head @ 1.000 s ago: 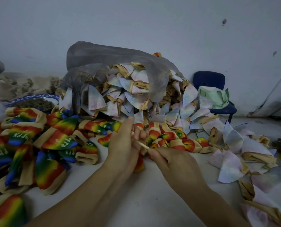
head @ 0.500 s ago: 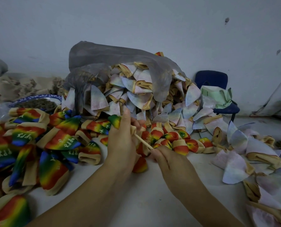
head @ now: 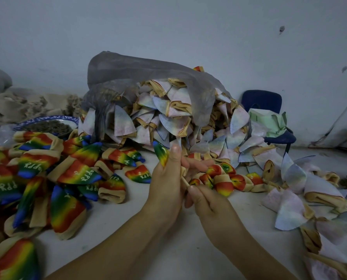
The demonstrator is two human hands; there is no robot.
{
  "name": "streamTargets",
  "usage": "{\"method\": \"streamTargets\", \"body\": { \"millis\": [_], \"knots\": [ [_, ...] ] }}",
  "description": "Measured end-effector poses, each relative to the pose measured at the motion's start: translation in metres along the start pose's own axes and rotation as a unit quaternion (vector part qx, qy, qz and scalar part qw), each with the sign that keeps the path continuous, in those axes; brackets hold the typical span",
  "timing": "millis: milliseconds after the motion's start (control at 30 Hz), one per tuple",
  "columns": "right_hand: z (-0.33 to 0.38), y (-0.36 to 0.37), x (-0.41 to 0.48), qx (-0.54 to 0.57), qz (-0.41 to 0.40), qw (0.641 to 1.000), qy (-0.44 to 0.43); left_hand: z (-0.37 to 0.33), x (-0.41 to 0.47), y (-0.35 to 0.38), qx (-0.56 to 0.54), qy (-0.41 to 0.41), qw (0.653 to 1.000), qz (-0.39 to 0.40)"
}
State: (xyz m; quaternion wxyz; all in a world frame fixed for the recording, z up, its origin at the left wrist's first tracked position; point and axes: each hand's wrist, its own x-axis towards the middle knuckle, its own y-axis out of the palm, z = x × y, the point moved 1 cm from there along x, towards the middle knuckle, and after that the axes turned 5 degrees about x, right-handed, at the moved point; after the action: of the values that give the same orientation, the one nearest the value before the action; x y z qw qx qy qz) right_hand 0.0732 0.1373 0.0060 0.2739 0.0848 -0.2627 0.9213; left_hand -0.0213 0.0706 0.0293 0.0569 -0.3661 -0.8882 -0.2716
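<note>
Rainbow cone point(head: 160, 154), one, left hand point(head: 166, 190); wooden stick point(head: 185, 181), one, right hand point(head: 211, 207)

A grey plastic bag point(head: 140, 71) slumps at the far side of my worktop point(head: 178, 257), with pale folded pieces point(head: 168, 120) spilling from its mouth. Left of the bag sits a blue-rimmed plate point(head: 37, 120) holding something dark, and behind that lies a beige heap of fabric point(head: 27, 106). In front of the bag to the left is a spread of rainbow pieces point(head: 77, 174) with beige cuffs. Right of the bag stands a blue chair point(head: 261, 100) carrying a green cloth point(head: 269, 123). More pale pieces point(head: 289, 209) are scattered nearer me on that side.
</note>
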Motion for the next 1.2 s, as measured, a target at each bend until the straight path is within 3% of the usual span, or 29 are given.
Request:
{"method": "streamTargets", "body": {
  "millis": [100,167,267,433,533,633,733,900,1100,1200],
  "knots": [
    [-0.001,-0.007,0.003,-0.034,0.0,0.999,-0.029,0.004,0.001,-0.004,0.014,-0.002,1.0,0.025],
    [-0.001,-0.02,0.006,-0.117,-0.006,0.991,-0.058,0.006,0.002,-0.006,0.042,-0.016,0.999,0.026],
    [-0.004,-0.036,0.009,-0.257,-0.015,0.96,-0.108,0.002,0.004,-0.009,0.037,-0.045,0.998,0.018],
    [0.001,-0.042,0.01,-0.337,-0.033,0.921,-0.19,-0.008,0.009,-0.013,-0.025,-0.071,0.997,0.003],
    [0.002,-0.032,0.008,-0.295,-0.046,0.939,-0.17,-0.003,0.004,-0.006,0.024,-0.075,0.997,-0.008],
    [-0.003,-0.011,0.0,-0.148,-0.021,0.986,-0.075,0.002,0.0,-0.005,0.062,-0.064,0.996,-0.029],
    [-0.005,0.006,0.0,-0.047,-0.011,0.999,-0.012,0.003,0.0,-0.009,0.103,-0.051,0.992,-0.043],
    [-0.01,0.001,0.007,-0.057,0.0,0.998,0.003,0.003,0.0,-0.011,0.167,-0.015,0.984,-0.064],
    [-0.014,-0.013,0.006,-0.096,0.009,0.995,0.016,0.002,0.006,-0.014,0.146,-0.02,0.981,-0.127],
    [-0.009,-0.01,0.006,-0.077,-0.009,0.997,0.024,0.004,0.002,-0.013,0.199,-0.003,0.973,-0.114]
  ]
}}
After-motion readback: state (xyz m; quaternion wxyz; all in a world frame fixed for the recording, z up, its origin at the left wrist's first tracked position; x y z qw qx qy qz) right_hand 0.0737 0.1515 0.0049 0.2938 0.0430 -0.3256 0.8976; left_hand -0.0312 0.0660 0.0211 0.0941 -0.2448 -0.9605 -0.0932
